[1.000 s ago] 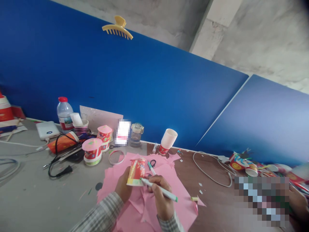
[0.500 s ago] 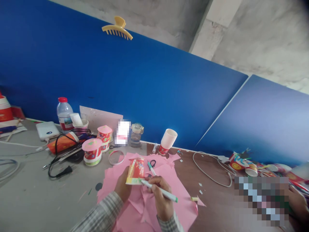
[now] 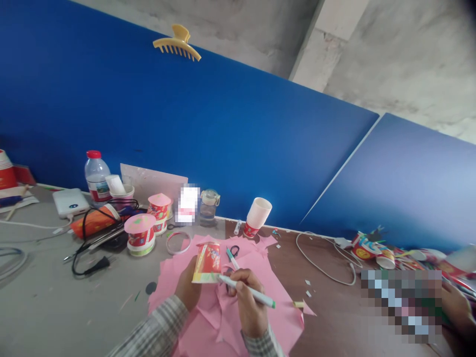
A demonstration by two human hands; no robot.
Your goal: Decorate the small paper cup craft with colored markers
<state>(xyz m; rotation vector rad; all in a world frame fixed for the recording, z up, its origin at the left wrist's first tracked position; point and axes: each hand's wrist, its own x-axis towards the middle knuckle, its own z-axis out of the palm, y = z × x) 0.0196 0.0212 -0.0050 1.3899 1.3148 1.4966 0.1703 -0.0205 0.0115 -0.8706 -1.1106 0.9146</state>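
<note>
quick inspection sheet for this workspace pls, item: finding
Surface: grey and brown tabletop, pink paper spread across both.
Things in hand: red cup; white marker, tip close to the cup's lower edge, contact unclear.
Clutter: red-capped bottle, pink-topped cups, paper scraps.
Hands: left hand holds the cup, right hand grips the marker.
Cables: black cable, left; white cable, right.
Surroundings: blue partition with yellow hair clip; another person's hand, right edge.

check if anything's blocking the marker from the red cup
Nothing visible does: the right hand holds the marker with its tip at the lower edge of the red cup, touching or nearly so. The left hand holds the cup's other side.
</note>
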